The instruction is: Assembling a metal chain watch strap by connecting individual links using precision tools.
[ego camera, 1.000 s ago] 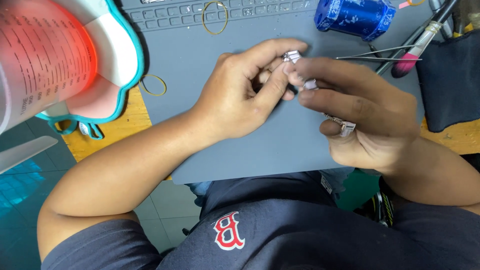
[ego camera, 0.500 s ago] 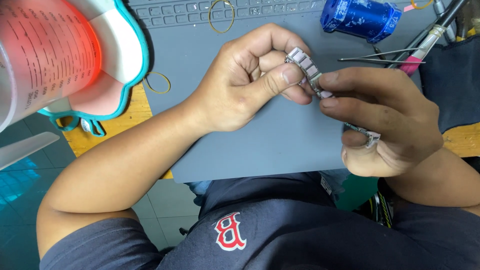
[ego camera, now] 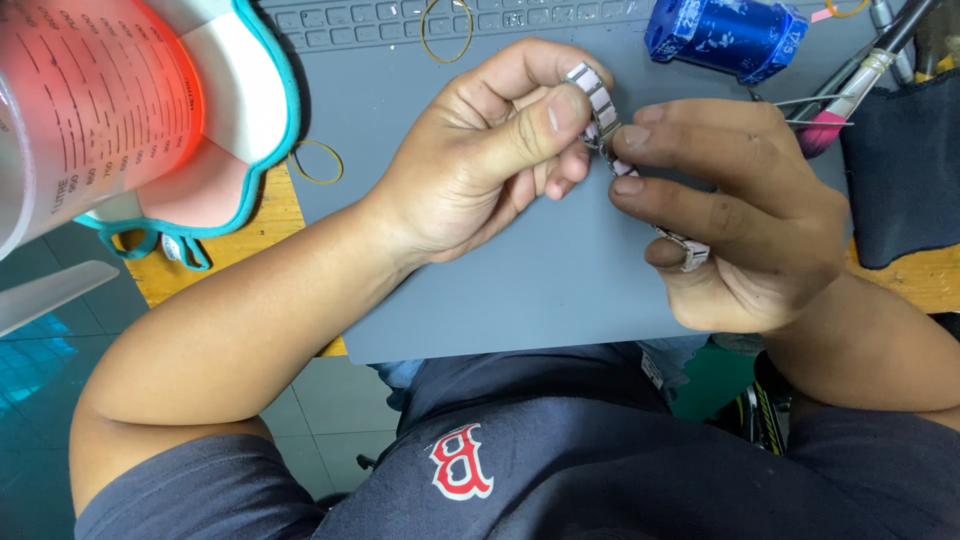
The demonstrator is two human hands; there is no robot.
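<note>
Currently pinching a metal watch band [ego camera: 600, 125] between both hands above the grey mat [ego camera: 520, 280]: left hand [ego camera: 480, 160] clamps upper links with thumb, right hand [ego camera: 740, 210] closed around lower end, likely steadying a joint. Blue printed canister [ego camera: 725, 35] upper right; measuring jug [ego camera: 90, 110] with black markings, far left.

A grey work mat [ego camera: 520, 290] covers the wooden bench [ego camera: 260, 225]. At the mat's far right corner lies a blue cylinder [ego camera: 725, 35]; right of that, a pink-tipped brush [ego camera: 840, 95]. Two yellow rubber bands, one [ego camera: 447, 28] on the mat's far edge, one [ego camera: 318, 162] at its left edge. Left of the mat stands a clear measuring jug [ego camera: 85, 110].
</note>
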